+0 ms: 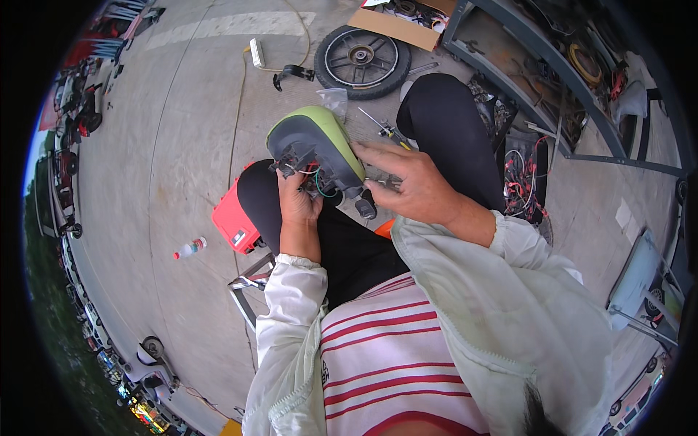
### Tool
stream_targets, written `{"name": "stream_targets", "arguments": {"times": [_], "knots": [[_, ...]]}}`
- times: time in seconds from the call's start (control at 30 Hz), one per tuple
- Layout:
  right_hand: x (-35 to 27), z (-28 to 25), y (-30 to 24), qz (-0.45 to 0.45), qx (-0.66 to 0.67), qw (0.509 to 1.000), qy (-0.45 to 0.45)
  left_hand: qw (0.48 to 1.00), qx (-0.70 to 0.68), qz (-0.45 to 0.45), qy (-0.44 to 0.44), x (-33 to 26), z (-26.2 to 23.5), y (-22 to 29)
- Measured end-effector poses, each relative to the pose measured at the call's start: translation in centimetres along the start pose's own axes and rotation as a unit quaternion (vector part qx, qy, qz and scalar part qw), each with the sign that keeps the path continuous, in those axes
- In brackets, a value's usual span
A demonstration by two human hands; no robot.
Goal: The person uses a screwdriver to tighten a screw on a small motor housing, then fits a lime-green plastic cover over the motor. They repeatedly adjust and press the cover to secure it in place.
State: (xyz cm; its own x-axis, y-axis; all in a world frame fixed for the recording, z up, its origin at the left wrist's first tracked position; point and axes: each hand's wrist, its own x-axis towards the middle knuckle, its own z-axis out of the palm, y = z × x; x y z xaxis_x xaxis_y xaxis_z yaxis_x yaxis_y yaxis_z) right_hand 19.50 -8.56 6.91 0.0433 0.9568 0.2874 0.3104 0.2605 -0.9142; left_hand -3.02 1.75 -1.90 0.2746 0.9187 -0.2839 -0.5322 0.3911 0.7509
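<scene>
A lime-green and dark grey plastic housing (320, 139), perhaps a scooter's headlight cover, is tilted over my lap. Wires and black fittings show on its underside. My left hand (297, 200) grips it from below at that wired side, and its fingers are partly hidden behind the fittings. My right hand (414, 180) is at the housing's right edge with fingers stretched out toward it, slightly blurred. Whether the fingertips touch the edge I cannot tell. Beyond this hand a screwdriver (393, 135) and other small tools lie on the floor.
A spoked wheel with tyre (361, 61) lies ahead, near an open cardboard box (396, 27). A red case (236, 221) stands beside my left knee, and a plastic bottle (190, 248) lies further left. To the right are a metal rack (523, 91) and a tray of wires (523, 178).
</scene>
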Motion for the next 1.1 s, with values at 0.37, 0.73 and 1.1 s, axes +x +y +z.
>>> {"name": "stream_targets", "arguments": {"times": [0.37,0.73,1.1], "knots": [[-0.3,1.0,-0.4,0.008,-0.036,0.999,0.023,1.0,0.013,0.02,0.001,-0.2,0.9,0.0],[-0.3,1.6,0.1,0.042,-0.091,0.991,0.083,0.996,0.08,0.043,0.001,0.0,1.2,-0.3],[-0.2,-1.5,1.4,0.192,0.246,0.95,0.02,0.987,0.109,-0.022,-0.113,-1.7,0.7,1.1]]}}
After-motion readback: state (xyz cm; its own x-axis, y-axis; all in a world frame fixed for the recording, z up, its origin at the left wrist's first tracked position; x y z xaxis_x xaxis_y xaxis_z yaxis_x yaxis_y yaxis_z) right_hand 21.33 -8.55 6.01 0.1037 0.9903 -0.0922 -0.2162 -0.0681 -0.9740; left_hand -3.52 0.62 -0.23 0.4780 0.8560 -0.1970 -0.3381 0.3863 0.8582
